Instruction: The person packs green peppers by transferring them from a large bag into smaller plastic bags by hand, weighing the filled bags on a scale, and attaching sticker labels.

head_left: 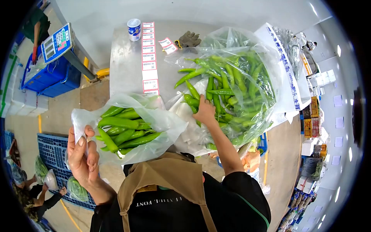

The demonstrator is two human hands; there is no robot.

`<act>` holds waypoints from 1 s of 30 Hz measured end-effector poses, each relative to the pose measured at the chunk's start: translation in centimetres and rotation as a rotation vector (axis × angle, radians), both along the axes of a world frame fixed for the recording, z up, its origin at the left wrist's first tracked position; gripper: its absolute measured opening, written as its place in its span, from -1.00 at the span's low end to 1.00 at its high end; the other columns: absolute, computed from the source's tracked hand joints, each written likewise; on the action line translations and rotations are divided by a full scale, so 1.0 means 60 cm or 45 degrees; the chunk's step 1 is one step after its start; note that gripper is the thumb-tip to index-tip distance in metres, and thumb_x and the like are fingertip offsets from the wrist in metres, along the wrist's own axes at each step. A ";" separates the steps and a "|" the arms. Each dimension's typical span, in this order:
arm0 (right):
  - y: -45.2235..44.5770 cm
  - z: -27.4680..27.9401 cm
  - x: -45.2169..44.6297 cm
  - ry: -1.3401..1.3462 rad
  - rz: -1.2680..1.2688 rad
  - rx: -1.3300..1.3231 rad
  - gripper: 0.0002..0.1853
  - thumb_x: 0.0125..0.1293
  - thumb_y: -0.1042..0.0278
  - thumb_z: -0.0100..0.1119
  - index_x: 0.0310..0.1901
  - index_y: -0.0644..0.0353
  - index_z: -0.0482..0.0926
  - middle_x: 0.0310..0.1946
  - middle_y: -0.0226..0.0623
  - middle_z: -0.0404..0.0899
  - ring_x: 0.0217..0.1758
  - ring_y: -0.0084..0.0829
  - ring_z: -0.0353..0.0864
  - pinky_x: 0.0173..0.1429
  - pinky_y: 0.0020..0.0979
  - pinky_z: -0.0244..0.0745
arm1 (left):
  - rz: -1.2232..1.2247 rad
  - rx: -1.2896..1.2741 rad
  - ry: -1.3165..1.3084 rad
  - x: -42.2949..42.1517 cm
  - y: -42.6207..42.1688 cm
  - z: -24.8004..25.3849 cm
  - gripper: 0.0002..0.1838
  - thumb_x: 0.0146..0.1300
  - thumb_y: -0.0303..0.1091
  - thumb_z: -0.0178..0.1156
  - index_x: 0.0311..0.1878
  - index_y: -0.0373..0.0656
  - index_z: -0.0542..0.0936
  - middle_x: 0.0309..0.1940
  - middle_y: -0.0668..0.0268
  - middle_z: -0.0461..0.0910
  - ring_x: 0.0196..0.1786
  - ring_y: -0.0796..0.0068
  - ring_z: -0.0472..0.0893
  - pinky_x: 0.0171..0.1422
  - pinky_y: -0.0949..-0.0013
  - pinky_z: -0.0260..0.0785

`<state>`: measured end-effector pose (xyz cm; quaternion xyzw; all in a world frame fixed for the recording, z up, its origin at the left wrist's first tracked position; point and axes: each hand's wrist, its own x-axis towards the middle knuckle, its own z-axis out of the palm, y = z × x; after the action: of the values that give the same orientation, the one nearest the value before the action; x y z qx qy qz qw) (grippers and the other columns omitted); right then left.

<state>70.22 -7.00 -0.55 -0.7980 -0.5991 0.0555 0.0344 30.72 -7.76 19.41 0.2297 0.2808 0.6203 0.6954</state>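
Observation:
My left hand [83,154] pinches the rim of a clear plastic bag [170,133] at its left side. Inside that bag lie several long green peppers [123,133], seen through its wide mouth. My right hand [205,111] reaches to the mouth of a much larger clear bag [232,38] full of green peppers [239,77]. Its fingers are curled on a green pepper [192,90] at the near left of that pile; the fingertips are partly hidden. Some peppers spill from the large bag onto the metal table [170,81].
A strip of printed labels [150,58], a blue-and-white can [134,30] and a dark glove [188,40] lie toward the table's back. Left stand a weighing scale [56,42], a blue crate [62,77] and a blue pallet [54,154]. Other people work at the left.

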 end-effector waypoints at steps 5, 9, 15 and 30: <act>0.015 -0.016 -0.011 0.172 -0.048 0.060 -0.14 -0.30 0.25 0.32 0.19 0.23 0.28 -0.34 -0.02 0.56 -0.27 0.01 0.56 -0.16 -0.19 0.47 | -0.028 0.053 0.097 0.004 0.000 0.000 -0.67 0.27 -0.55 -0.02 0.09 -0.41 0.26 -0.19 0.05 0.40 -0.75 0.74 0.16 -0.85 0.72 -0.01; 0.009 0.025 0.006 0.481 -0.013 0.364 -0.30 -0.28 0.32 0.31 0.05 0.27 0.40 -0.35 -0.01 0.59 -0.30 -0.10 0.60 -0.17 -0.20 0.47 | 0.061 0.014 0.108 -0.005 -0.005 0.003 -0.59 0.24 -0.54 0.00 0.16 -0.38 0.25 -0.13 0.05 0.44 -0.73 0.75 0.16 -0.83 0.72 -0.03; 0.006 0.233 -0.018 1.376 -0.048 0.668 -0.38 -0.16 0.53 0.32 0.06 0.32 0.39 -0.24 -0.24 0.55 -0.26 -0.36 0.55 -0.10 -0.36 0.46 | 0.076 -0.012 0.088 -0.003 -0.001 0.014 -0.69 0.22 -0.50 0.06 0.05 -0.24 0.38 -0.07 0.10 0.52 -0.72 0.69 0.31 -0.79 0.70 0.04; 0.040 0.212 -0.306 1.514 1.136 -0.042 -0.39 -0.03 0.30 0.33 0.10 0.29 0.38 -0.03 -0.12 0.50 0.08 -0.28 0.48 0.16 -0.28 0.35 | 0.111 0.047 0.048 -0.026 -0.006 0.027 -0.74 0.25 -0.51 0.03 0.01 -0.23 0.34 0.05 0.05 0.46 -0.64 0.62 0.44 -0.77 0.70 0.07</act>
<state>51.85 -4.59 12.19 -0.3147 -0.7456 0.4957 0.3152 29.17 -8.10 21.04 0.2417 0.2922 0.6506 0.6579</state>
